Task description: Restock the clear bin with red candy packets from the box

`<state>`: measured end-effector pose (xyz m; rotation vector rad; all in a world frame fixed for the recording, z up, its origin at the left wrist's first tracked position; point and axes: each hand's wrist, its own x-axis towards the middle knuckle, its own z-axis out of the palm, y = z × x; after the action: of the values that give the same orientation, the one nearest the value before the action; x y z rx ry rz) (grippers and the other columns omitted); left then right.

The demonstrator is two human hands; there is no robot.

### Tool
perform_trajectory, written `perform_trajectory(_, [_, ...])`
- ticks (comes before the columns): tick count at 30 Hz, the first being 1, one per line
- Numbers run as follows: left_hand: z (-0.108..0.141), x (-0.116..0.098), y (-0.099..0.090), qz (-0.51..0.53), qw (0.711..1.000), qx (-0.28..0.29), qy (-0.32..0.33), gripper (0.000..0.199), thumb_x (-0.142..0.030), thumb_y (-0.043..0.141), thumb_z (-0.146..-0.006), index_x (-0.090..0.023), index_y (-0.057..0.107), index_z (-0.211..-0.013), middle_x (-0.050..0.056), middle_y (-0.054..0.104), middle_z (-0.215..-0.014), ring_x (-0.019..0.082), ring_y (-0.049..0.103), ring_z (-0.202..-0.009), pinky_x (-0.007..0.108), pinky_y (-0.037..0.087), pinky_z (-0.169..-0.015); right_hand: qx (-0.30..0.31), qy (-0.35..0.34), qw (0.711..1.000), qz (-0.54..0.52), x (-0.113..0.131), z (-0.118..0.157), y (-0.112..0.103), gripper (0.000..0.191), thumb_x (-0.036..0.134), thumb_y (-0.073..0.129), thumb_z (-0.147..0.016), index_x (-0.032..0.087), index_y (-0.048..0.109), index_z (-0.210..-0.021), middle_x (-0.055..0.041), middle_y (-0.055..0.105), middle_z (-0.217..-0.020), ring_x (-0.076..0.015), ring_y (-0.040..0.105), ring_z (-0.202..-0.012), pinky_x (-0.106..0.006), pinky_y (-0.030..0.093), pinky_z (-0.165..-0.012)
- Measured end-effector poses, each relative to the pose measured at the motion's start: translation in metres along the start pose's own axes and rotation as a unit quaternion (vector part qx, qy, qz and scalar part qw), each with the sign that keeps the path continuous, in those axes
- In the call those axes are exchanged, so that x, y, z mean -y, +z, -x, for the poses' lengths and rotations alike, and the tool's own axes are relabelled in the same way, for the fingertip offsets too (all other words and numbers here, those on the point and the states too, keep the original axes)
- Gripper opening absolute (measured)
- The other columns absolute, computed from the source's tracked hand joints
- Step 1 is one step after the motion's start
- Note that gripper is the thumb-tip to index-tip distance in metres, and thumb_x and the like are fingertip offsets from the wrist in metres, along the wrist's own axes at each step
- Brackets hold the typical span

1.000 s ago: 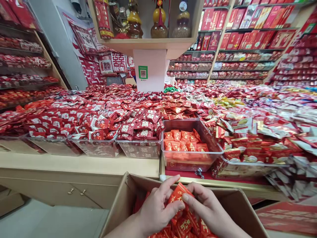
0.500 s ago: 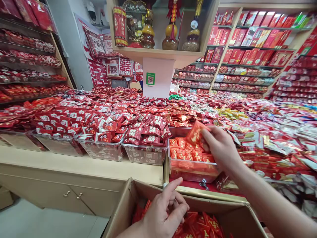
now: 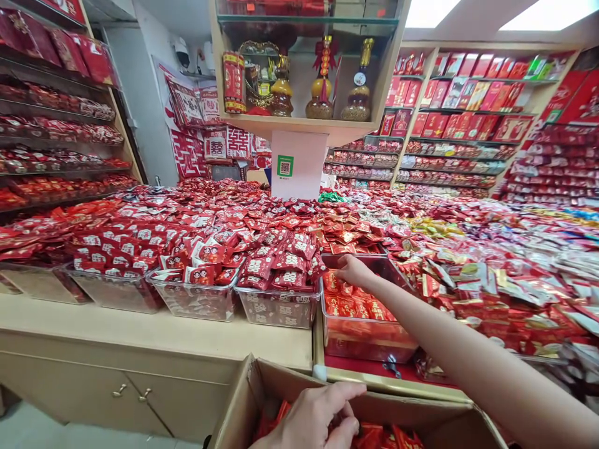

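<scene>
"囍" on maroon packets [image 3: 294, 262] and wall decorations [image 3: 238, 143], QR code [image 3: 285, 167] on pillar [image 3: 306, 178]

1. Small red packets [image 3: 360, 307], shiny, with gold printing; lying in rows inside the clear bin [image 3: 367, 340], below its rim, right hand [image 3: 354, 273] at the left back part.
2. Clear bin, upright on the red-covered part of the table [image 3: 416, 373], only partly filled.
3. More red packets [image 3: 369, 436], loose and jumbled inside the open cardboard box [image 3: 449, 415], partly hidden behind the left hand [image 3: 318, 418].
</scene>
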<state>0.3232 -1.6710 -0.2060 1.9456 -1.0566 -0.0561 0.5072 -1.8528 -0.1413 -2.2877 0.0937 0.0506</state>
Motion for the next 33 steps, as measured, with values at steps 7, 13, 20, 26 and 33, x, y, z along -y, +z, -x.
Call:
perform_trajectory(7, [-0.002, -0.001, -0.002, -0.011, 0.999, 0.024, -0.02, 0.043, -0.013, 0.047, -0.069, -0.019, 0.045, -0.111, 0.0, 0.064, -0.07, 0.008, 0.052, -0.051, 0.015, 0.039, -0.047, -0.002, -0.137, 0.945, 0.297, 0.013, 0.029, -0.003, 0.034, 0.021, 0.064, -0.058, 0.012, 0.055, -0.089, -0.0109, 0.05, -0.098, -0.0158, 0.053, -0.079, -0.024, 0.041, -0.069])
perform_trajectory(13, [-0.002, 0.005, -0.001, -0.015, 0.999, 0.037, -0.035, 0.045, -0.013, 0.048, -0.069, -0.019, 0.044, -0.113, -0.001, 0.064, -0.071, 0.009, 0.053, -0.052, 0.015, 0.04, -0.049, 0.015, -0.253, 0.879, 0.404, 0.015, 0.021, 0.003, 0.03, 0.018, 0.06, -0.058, 0.008, 0.056, -0.086, -0.0131, 0.051, -0.098, -0.019, 0.051, -0.086, -0.023, 0.04, -0.077])
perform_trajectory(20, [-0.003, 0.007, -0.001, -0.033, 0.997, 0.047, -0.052, 0.045, -0.014, 0.048, -0.069, -0.021, 0.045, -0.113, -0.001, 0.065, -0.072, 0.01, 0.054, -0.054, 0.015, 0.042, -0.051, 0.013, -0.263, 0.865, 0.428, 0.012, 0.013, 0.006, 0.024, 0.01, 0.05, -0.063, 0.007, 0.059, -0.085, -0.0136, 0.058, -0.09, -0.021, 0.053, -0.088, -0.024, 0.038, -0.077])
perform_trajectory(26, [-0.003, 0.005, -0.002, -0.053, 0.996, 0.056, -0.053, 0.042, -0.016, 0.049, -0.07, -0.021, 0.048, -0.111, -0.001, 0.065, -0.071, 0.01, 0.054, -0.053, 0.015, 0.042, -0.05, 0.029, -0.235, 0.872, 0.429, 0.016, 0.008, 0.0, 0.026, 0.017, 0.053, -0.066, 0.01, 0.062, -0.09, -0.0114, 0.062, -0.094, -0.0206, 0.055, -0.088, -0.023, 0.039, -0.075])
perform_trajectory(33, [-0.004, 0.005, -0.003, -0.044, 0.995, 0.075, -0.053, 0.043, -0.015, 0.049, -0.069, -0.02, 0.048, -0.112, 0.0, 0.066, -0.072, 0.011, 0.056, -0.057, 0.016, 0.043, -0.053, 0.011, -0.179, 0.874, 0.451, 0.017, 0.015, -0.031, 0.02, 0.016, 0.053, -0.068, 0.011, 0.065, -0.083, -0.012, 0.065, -0.08, -0.0223, 0.059, -0.076, -0.026, 0.041, -0.063])
